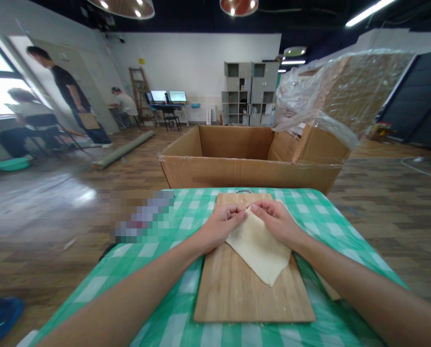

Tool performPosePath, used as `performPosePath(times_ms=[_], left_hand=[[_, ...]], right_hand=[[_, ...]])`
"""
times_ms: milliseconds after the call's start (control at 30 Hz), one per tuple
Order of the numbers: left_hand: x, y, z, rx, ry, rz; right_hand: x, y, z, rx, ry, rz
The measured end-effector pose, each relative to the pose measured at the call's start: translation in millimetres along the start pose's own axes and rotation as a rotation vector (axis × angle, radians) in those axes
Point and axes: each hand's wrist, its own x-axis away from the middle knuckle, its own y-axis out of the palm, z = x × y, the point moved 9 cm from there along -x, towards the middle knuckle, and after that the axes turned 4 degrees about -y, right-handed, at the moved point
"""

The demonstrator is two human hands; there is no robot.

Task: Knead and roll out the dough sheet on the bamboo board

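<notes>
finding: a pale, dough-like sheet [261, 250] is over the wooden board [233, 294] on the checked-cloth bench [186, 217], one corner pointing toward the person. the left hand [225, 222] and right hand [276, 224] each pinch its far edge between thumb and fingers, tips close together. (whether the edge is folded there cannot be told; the fingers cover it.) assessment: light, even thumb pressure, applied in small steps along the edge, would suit best; a sheet this soft-looking would probably thin or tear if pulled. both hands should bear equally.
</notes>
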Motion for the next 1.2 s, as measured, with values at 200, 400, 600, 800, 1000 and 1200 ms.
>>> performPosePath(times_ms=[200,400,600,800,1000,1200], left_hand=[[0,-2,1,-0.093,0.022,0.004],[1,7,-4,0.076,-0.065,-0.041],[3,-1,2,-0.014,-0.019,0.075],[4,-3,8,-0.070,0.025,0.103],[5,-4,11,-0.093,0.075,0.095],[5,-2,7,-0.129,0.049,0.078]], right_hand=[[-2,-6,-5,0.169,-0.086,0.037],[0,-3,-9,0.092,-0.091,0.019],[3,8,13,-0.229,0.168,-0.008],[0,1,-1,-0.014,-0.009,0.015],[0,1,-6,-0.014,-0.055,0.016],[1,5,3,-0.074,0.032,-0.029]])
